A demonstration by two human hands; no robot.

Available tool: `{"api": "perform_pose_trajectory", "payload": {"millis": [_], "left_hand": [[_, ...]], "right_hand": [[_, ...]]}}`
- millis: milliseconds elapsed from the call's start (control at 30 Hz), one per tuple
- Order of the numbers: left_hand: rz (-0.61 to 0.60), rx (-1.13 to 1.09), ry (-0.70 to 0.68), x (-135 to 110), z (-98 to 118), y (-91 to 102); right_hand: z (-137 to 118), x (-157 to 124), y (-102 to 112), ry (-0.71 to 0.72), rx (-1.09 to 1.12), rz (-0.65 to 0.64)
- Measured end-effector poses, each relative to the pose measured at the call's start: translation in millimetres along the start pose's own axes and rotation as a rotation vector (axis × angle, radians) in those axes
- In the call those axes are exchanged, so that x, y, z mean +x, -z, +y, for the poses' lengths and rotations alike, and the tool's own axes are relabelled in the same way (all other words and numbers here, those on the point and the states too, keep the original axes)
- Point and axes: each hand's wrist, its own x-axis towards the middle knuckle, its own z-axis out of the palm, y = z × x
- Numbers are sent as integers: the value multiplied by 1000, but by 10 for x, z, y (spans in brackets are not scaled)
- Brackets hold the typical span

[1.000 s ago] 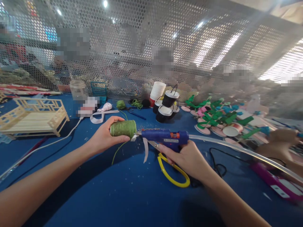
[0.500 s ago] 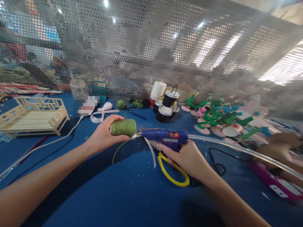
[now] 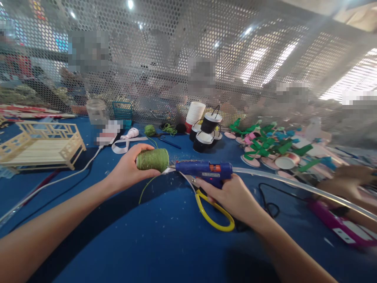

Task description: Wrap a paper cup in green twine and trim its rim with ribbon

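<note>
My left hand (image 3: 126, 171) is closed around a small cylinder wound in green thread (image 3: 152, 159), held sideways above the blue table (image 3: 165, 243). A loose green strand hangs from it. My right hand (image 3: 234, 196) grips a blue hot glue gun (image 3: 203, 169), its nozzle touching the cylinder's right end. A long clear glue stick (image 3: 294, 186) trails from the back of the gun. Yellow-handled scissors (image 3: 213, 212) lie under my right hand.
A perforated metal screen (image 3: 188, 67) walls off the back. A wooden miniature bed (image 3: 41, 145) stands at left, with a white cable (image 3: 59, 179) beside it. Black and white cups (image 3: 206, 131) sit in the middle, green and pink paper pieces (image 3: 271, 143) at right. Another person's hand (image 3: 347, 182) works far right.
The white ribbon strip that hung below the gun's nozzle is no longer seen hanging. My hands have stayed almost still. The other person's hand at right has shifted a little.
</note>
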Motion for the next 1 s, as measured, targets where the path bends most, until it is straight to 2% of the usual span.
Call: {"api": "perform_pose_trajectory", "payload": {"millis": [367,533,767,1000], "left_hand": [[0,38,-21,-7,24,-5],[3,73,-64,-8,11,-6],[-19,87,-127,-16,-32,-11],[-56,102,-160,-19,-43,0]], "right_hand": [[-49,6,32,10,13,26],[4,36,66,85,-61,-32],[75,21,52,50,-107,53],[-8,13,61,45,-83,69]]}}
